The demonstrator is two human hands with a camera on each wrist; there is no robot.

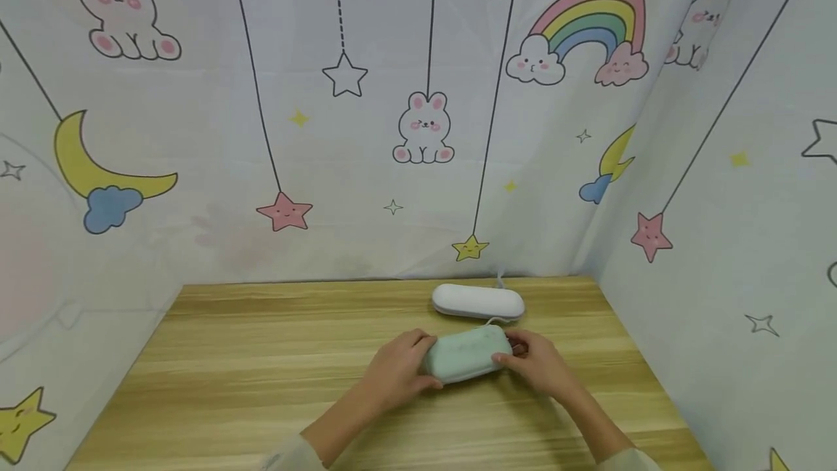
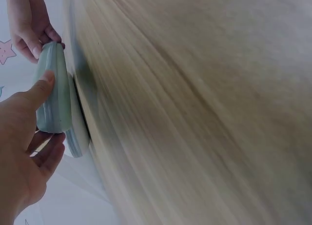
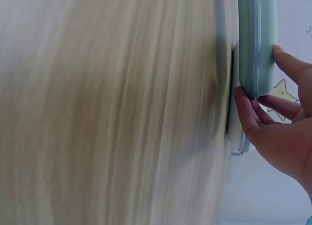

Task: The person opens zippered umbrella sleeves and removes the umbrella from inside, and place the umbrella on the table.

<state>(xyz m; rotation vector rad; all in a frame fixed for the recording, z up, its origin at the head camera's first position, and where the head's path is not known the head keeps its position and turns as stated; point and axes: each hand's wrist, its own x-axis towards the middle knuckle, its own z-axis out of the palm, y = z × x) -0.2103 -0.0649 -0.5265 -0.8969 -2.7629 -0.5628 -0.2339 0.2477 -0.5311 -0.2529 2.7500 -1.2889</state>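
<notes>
A pale green zippered case [image 1: 467,355], oblong with rounded ends, is held between both hands over the wooden table. My left hand [image 1: 399,369] grips its left end, with the thumb along the zipper side in the left wrist view, where the case [image 2: 61,100] shows a gap from the tabletop. At the other end, my right hand [image 1: 538,363] pinches the case between thumb and fingers. The right wrist view shows those fingers under the end of the green case [image 3: 264,44]. Just behind it lies a white case [image 1: 479,302] of similar long, rounded shape.
The wooden tabletop [image 1: 261,362] reaches back to a white curtain [image 1: 366,180] printed with rabbits, stars and moons. More of this cloth hangs along the left and right sides. A thin pale strap [image 1: 500,279] sticks up behind the white case.
</notes>
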